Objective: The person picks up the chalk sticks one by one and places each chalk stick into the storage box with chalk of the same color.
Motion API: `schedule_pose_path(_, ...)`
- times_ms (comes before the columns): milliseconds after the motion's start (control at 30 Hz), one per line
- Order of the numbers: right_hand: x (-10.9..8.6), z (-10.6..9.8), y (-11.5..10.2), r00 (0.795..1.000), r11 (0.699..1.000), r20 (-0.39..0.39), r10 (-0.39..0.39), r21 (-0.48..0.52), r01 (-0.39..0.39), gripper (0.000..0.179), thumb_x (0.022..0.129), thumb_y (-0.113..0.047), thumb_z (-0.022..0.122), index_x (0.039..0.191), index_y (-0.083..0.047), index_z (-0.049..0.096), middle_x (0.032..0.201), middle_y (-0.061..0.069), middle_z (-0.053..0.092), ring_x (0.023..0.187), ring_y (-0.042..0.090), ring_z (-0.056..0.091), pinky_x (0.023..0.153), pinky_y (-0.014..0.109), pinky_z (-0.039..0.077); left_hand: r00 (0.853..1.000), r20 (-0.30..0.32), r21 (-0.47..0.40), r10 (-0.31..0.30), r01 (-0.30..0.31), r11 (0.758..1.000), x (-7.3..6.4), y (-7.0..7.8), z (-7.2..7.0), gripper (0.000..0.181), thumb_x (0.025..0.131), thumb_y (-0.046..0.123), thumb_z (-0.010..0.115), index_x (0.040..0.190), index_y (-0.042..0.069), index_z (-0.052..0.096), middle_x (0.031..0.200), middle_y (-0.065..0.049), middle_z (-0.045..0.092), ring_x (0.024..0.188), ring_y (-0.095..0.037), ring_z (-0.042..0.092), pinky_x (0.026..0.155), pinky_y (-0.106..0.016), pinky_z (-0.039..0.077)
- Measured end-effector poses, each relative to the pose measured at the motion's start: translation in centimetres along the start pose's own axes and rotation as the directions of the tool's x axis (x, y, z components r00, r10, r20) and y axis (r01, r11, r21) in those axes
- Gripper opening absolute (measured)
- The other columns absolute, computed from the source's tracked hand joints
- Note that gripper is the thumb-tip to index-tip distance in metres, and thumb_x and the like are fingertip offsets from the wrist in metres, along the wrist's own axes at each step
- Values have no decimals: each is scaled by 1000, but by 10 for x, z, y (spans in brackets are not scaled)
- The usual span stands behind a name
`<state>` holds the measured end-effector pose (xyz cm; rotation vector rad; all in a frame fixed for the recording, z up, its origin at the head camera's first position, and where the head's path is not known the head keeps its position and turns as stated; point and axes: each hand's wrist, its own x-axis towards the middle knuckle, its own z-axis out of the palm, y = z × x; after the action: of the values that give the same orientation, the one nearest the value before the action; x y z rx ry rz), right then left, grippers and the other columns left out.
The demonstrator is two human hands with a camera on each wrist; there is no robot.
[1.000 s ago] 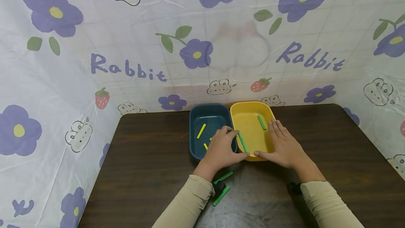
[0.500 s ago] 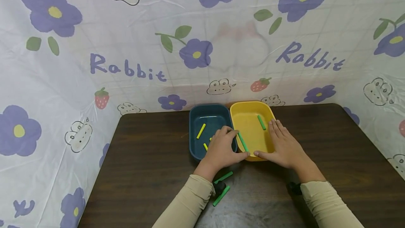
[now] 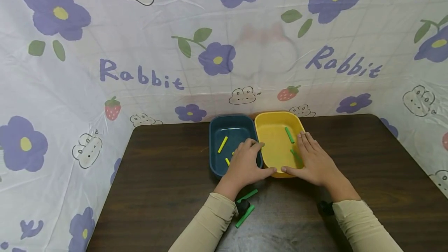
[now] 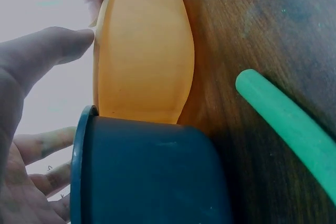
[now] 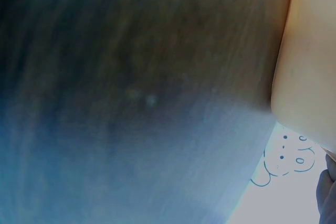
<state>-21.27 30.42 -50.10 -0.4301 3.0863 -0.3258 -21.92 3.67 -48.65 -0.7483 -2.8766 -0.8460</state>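
My left hand reaches over the blue tray, thumb and fingers spread apart with nothing between them. Its thumb tip is at the front rim of the yellow tray, its fingertips near the edge where the trays meet. My right hand rests on the yellow tray's right side, fingers straight along the rim and thumb at the front. Inside that tray lie a green chalk stick and a second green chalk stick near the right fingers. The left wrist view shows the left thumb beside the yellow tray's rim.
The blue tray stands against the yellow one and holds several yellow chalk sticks, partly hidden by the left hand. Two green chalk sticks lie on the dark wooden table by the left wrist. A patterned cloth hangs behind.
The green chalk stick between my left thumb and fingers has been let go, and a second one now lies at the right inside the yellow tray. Both hands have stayed in place.
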Motion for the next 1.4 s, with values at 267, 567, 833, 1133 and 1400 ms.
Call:
schedule_pose_path(267,-1,-2,-3,1000,1000,10,3,1,-3,124,92,-79,56,168,6,7,176,28,9,164,46,10,130,63,18,999,-16,-10,31,-32,999,-6,0,-5,81,87,59,80,150,14,60,141,-5,58,124,-24,57,103,-42,54)
schedule_pose_path(567,-2,-4,-5,1000,1000,4,-4,3,4,124,92,-77,57,167,6,6,175,29,9,164,47,11,129,63,19,998,-5,-33,68,-68,997,-18,0,-16,79,88,55,81,152,15,58,143,-4,58,125,-22,57,104,-41,54)
schedule_pose_path(833,-1,-3,-4,1000,1000,4,-6,-1,6,123,93,-77,56,167,7,7,175,29,9,164,47,11,130,62,19,987,40,-17,155,-155,988,-31,-1,-20,74,88,50,84,151,17,60,141,-3,59,125,-20,58,104,-38,54)
schedule_pose_path(1133,-1,-4,-3,1000,1000,4,-7,5,7,124,92,-77,57,168,6,6,175,29,9,164,47,10,129,63,19,976,85,-15,202,-202,979,-39,-1,-24,72,89,48,84,150,17,61,142,-3,58,127,-21,58,106,-37,54)
schedule_pose_path(1400,-1,-4,-3,1000,1000,18,-3,24,2,124,93,-77,57,167,7,6,176,29,7,164,47,8,129,64,17,969,97,10,229,-231,973,-50,-4,-26,68,90,47,83,147,15,63,142,-2,59,127,-19,58,108,-36,52)
